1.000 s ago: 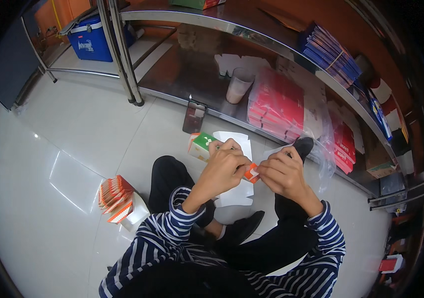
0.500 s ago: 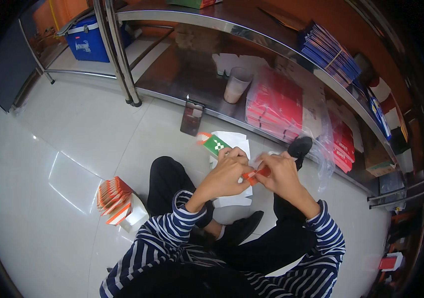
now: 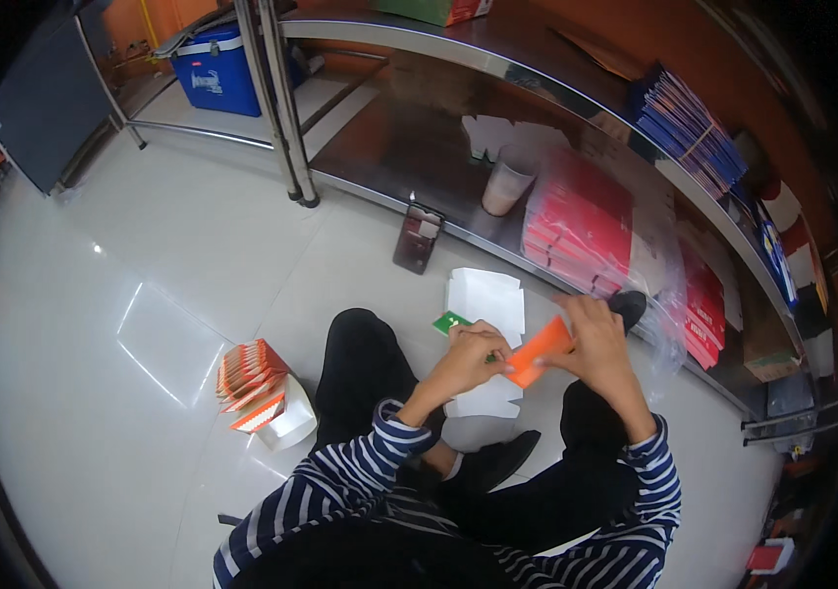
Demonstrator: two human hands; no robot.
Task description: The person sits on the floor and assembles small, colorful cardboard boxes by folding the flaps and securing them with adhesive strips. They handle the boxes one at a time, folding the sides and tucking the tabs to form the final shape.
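Observation:
Between my hands is a small bright orange folded carton (image 3: 540,351), its plain orange face turned up. My left hand (image 3: 471,363) pinches its left edge. On its far side, my right hand (image 3: 595,344) grips it with thumb and fingers. A green piece with a white pattern (image 3: 448,322) shows beyond my left hand; whether it is joined to the orange carton I cannot tell. Underneath, a flat white cardboard sheet (image 3: 487,294) with cut flaps lies by my feet. To my left, several orange-and-white folded cartons (image 3: 252,378) stand packed in a white container (image 3: 293,422).
A dark phone-like case (image 3: 419,238) leans by the low metal shelf (image 3: 379,201). On the shelf are a plastic cup (image 3: 509,182) and red stacks in clear plastic (image 3: 581,211). Farther off stands a blue cooler box (image 3: 217,79). My black shoe (image 3: 627,309) is near the shelf edge.
My right hand has moved slightly away and turned the orange carton, so its broad orange face now shows. The striped orange end by the green piece is out of sight. The whole view has shifted.

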